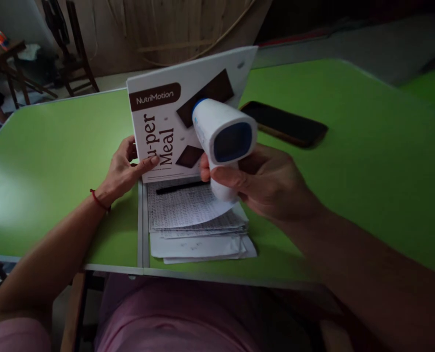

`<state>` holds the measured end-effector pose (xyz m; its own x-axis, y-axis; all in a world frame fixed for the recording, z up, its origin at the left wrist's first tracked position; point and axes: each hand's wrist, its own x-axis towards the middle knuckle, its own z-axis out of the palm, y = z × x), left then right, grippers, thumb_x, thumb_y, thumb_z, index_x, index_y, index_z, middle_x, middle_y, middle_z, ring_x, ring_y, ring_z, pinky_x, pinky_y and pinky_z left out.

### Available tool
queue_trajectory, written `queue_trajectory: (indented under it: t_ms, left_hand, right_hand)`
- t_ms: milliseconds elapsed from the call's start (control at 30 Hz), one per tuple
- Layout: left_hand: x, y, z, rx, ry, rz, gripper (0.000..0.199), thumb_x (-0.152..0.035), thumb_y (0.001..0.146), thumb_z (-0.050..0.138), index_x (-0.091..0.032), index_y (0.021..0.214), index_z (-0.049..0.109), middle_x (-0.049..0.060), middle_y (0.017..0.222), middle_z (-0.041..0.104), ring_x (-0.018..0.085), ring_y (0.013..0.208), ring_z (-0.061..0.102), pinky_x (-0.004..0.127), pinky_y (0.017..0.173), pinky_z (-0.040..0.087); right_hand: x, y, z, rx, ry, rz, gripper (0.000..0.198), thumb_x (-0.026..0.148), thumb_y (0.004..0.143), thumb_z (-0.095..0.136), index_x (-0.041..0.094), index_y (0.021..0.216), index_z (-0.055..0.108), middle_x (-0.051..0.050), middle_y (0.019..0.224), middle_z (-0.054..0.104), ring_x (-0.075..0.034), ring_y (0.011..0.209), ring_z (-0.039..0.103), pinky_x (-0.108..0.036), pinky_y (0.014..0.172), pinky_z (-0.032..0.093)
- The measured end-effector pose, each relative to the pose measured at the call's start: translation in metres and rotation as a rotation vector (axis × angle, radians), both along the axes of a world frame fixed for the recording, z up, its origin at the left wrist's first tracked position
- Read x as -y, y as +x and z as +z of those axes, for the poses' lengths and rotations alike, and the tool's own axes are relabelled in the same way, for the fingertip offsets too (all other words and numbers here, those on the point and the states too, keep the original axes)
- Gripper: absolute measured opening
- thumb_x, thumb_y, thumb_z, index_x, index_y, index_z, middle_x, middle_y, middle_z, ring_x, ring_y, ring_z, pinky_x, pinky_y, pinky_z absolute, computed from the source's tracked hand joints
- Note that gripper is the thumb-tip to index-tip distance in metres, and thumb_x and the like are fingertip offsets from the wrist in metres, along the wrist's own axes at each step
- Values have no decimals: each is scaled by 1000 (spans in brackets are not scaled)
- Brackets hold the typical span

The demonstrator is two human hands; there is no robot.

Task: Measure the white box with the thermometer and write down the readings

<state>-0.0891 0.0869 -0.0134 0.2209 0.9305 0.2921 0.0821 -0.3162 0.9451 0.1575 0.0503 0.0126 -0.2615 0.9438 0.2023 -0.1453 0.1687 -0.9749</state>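
Observation:
My left hand (pixel 129 164) grips the lower left edge of a white box (pixel 162 124) with brown "NutriMotion" print, thumb on its front face. The box is held tilted up above the table. My right hand (pixel 264 178) is wrapped round the handle of a white infrared thermometer (pixel 220 117). Its dark screen faces me and its blue-rimmed front end points at the box, hiding part of the print. Under both lies a stack of handwritten papers (pixel 188 210), with a black pen (pixel 180 187) on top, partly hidden by the box and thermometer.
A dark smartphone (pixel 286 124) lies on the green table (pixel 70 137), right of the box. A metal seam (pixel 143 230) runs across the tabletop left of the papers. A wooden chair (pixel 72 58) and a small wooden table (pixel 10 54) stand beyond at the far left.

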Motion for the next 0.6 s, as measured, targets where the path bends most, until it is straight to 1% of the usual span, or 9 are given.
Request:
queue_trajectory:
  t_ms: [67,167,233,267,333,400,433,500,600]
  left_hand:
    - [-3,-2,-2,-9,26,10,59,-53,73,87,-18,112,59,12,122,68,29,112,67,47,93,60]
    - [-9,-8,-5,1,60,33,63,-54,73,87,-19,114,57,12,124,66,31,115,65,46,90,61]
    - [-14,-12,-7,5,97,45,65,-53,72,88,-21,117,54,12,125,65,31,118,64,44,88,62]
    - [-17,-14,-8,2,118,44,65,-52,72,89,-21,118,53,11,125,65,31,118,64,43,87,62]
    - [-21,-17,-10,0,139,29,65,-49,73,89,-22,119,53,11,125,65,31,120,63,41,86,62]
    - [-24,-18,-12,3,127,9,63,-48,73,88,-22,119,53,11,128,64,31,123,62,39,87,62]
    - [-24,-19,-13,6,115,2,62,-48,73,88,-23,118,53,11,131,63,31,125,61,39,87,62]
    - [-25,-19,-13,13,93,-15,61,-49,73,88,-23,117,55,11,134,62,31,126,59,39,90,61]
    - [-26,-21,-12,8,75,-29,59,-48,71,90,-24,115,59,10,136,62,33,130,56,44,97,58]
  right_hand:
    - [-2,4,6,93,-7,6,24,43,67,87,29,83,76,2,86,74,-17,76,67,-38,76,60]
    - [-8,20,15,340,-12,3,41,53,62,87,30,95,78,0,91,76,-23,81,71,-45,78,61]
    - [-14,37,17,539,31,-34,53,58,60,86,30,104,79,-3,97,77,-27,84,71,-50,79,61]
    - [-17,46,15,631,69,-62,56,58,61,85,29,108,78,-5,101,77,-29,86,72,-51,79,61]
    - [-24,63,4,779,156,-141,55,51,63,86,27,112,78,-7,111,76,-32,96,71,-52,83,59]
    - [-31,77,-12,851,215,-233,51,41,64,87,26,112,78,-9,119,74,-32,106,69,-53,92,56]
    - [-33,81,-20,866,226,-279,49,36,64,87,25,110,78,-9,118,75,-31,106,69,-52,94,55]
    - [-37,87,-36,875,231,-369,45,31,64,87,25,108,77,-9,111,77,-28,98,71,-49,92,55]
    - [-39,88,-51,891,245,-405,41,30,66,87,24,105,76,-8,107,77,-25,93,70,-45,86,56]
